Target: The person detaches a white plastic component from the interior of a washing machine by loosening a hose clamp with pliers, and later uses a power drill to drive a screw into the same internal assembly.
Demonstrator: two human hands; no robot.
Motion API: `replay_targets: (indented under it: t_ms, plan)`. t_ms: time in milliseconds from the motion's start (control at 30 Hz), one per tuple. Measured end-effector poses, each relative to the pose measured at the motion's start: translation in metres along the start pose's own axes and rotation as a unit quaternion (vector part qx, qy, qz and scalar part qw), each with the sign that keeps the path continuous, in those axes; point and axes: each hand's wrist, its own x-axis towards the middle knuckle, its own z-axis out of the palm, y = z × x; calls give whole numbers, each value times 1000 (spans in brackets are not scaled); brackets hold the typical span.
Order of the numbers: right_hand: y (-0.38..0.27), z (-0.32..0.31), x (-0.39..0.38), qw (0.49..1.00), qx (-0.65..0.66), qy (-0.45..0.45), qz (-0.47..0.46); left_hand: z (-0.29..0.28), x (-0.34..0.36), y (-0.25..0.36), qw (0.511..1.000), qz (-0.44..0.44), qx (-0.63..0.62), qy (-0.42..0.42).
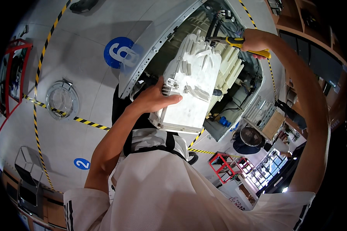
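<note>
A white plastic detergent-drawer housing [194, 90] is tilted across the open top of a washing machine cabinet [164, 44]. My left hand [156, 98] grips its near left edge, thumb lying on the top face and fingers partly hidden behind it. My right hand [257, 41] is closed around pliers [235, 41] with yellow and black handles. Their jaws reach left to the black hoses [216, 27] at the housing's far end. Whether the jaws pinch a clamp there is too small to tell. A cream ribbed plastic part [228, 69] lies beneath the housing.
Wires and a blue part [224, 121] sit inside the cabinet's near right corner. A round glass door [61, 101] lies on the floor at left, beside striped tape. Red frames [222, 166] stand at right, near another person [280, 147]. A chair [28, 175] is at lower left.
</note>
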Motion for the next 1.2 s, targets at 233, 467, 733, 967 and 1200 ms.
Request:
replay_targets:
  t_ms: [233, 467, 733, 967, 1200]
  plan:
    - [5, 9, 0, 994, 109, -32, 9, -1, 3, -10, 999, 6, 30, 21]
    - [-8, 10, -1, 997, -26, 74, -9, 0, 3, -12, 1000, 1, -2, 10]
    - [-2, 7, -4, 999, 27, 33, -3, -5, 1, -3, 1000, -12, 7, 0]
    - [1, 1, 3, 999, 35, 11, -2, -7, -1, -5, 1000, -3, -12, -4]
    - [6, 11, 12, 997, -23, 62, -25, -2, 5, -10, 999, -11, -46, -20]
